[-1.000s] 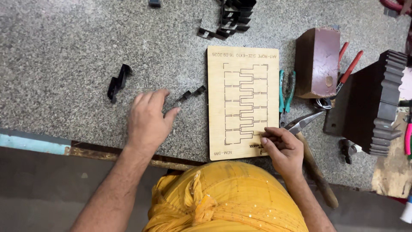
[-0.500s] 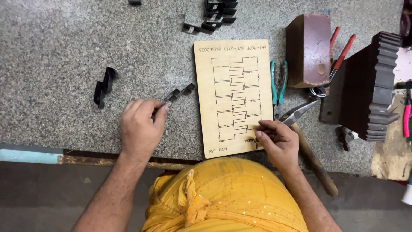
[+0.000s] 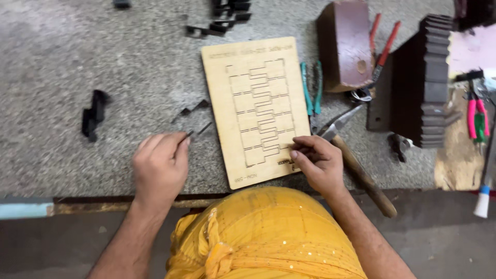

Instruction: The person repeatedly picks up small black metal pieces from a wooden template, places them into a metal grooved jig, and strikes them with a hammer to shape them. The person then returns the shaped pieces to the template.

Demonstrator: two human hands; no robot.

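Note:
A light plywood board (image 3: 243, 72) with a laser-cut stepped line pattern lies on the speckled grey stone bench (image 3: 103, 57). My right hand (image 3: 316, 161) rests on the board's lower right corner, fingers pinched together on its surface. To the left of the board, my left hand (image 3: 159, 166) pinches a thin black bent metal strip (image 3: 199, 130) just off the bench. Another zigzag black strip (image 3: 190, 110) lies right above it.
A black clump of strips (image 3: 94, 113) lies at left, more black strips (image 3: 219, 19) at the top. Right of the board are green-handled pliers (image 3: 311, 88), a hammer (image 3: 356, 165), a dark red block (image 3: 345, 44), red-handled pliers (image 3: 383, 44) and a dark ribbed block (image 3: 421, 82).
My left hand has drawn back toward the bench edge and closed its fingers on one black strip. My right hand stays on the board's lower right corner.

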